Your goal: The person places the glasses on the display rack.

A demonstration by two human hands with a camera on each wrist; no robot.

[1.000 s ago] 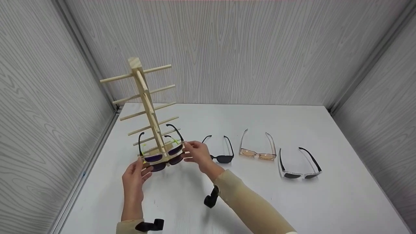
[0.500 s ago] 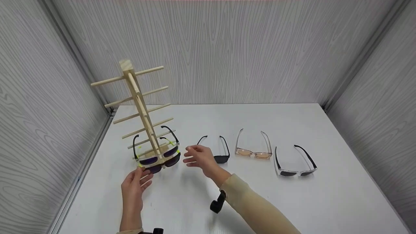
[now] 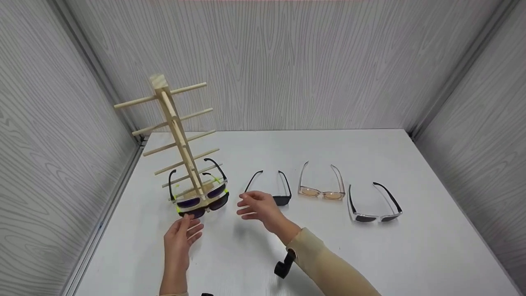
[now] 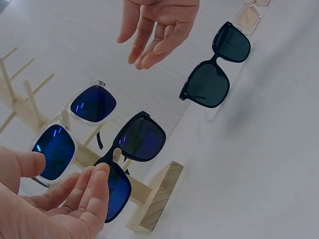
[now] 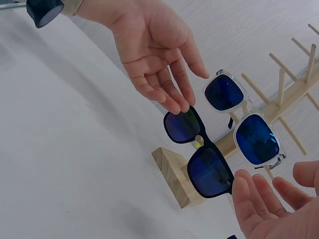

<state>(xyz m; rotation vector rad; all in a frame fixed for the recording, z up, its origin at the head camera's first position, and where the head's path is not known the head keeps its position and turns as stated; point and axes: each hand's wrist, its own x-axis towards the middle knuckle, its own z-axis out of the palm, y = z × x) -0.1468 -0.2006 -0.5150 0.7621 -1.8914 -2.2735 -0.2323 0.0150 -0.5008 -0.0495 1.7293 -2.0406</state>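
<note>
A wooden eyeglass rack (image 3: 179,131) with dowel pegs stands at the left of the table. Low on it hang clear-framed sunglasses (image 3: 188,203) with blue lenses. Just below them sit dark-framed sunglasses (image 5: 209,169) with yellow-green on their arms. My left hand (image 3: 181,238) is at the lower left of the dark pair, fingers relaxed and overlapping its lens in the head view. To the right of the rack, my right hand (image 3: 263,209) hovers with loosely bent fingers, holding nothing. It partly hides black sunglasses (image 3: 282,200) lying behind it.
On the white table (image 3: 370,263), pink-tinted clear glasses (image 3: 331,195) lie right of the black pair. Farther right are sunglasses with a clear front and black arms (image 3: 365,218). Wood-grain panels (image 3: 263,61) enclose the table at the back and sides.
Both hands have come off the clear-framed sunglasses, which stay on the rack. My right hand has drawn back to the right; my left has slid down and slightly right.
</note>
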